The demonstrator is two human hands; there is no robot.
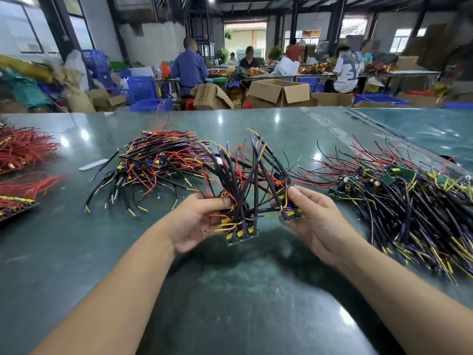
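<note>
My left hand [197,224] grips a stack of small green circuit boards [240,233] with yellow parts, their black, red, yellow and purple wires fanning upward. My right hand [313,221] pinches a single small wired board [291,215] just right of that stack. Both are held a little above the green table [243,290]. A black wire runs between the two bundles.
A heap of wired boards [158,162] lies behind my left hand. A bigger heap [399,201] spreads along the right side. Red wire bundles [23,149] lie at the left edge. Seated people, cardboard boxes [279,92] and blue crates [142,89] are beyond the table.
</note>
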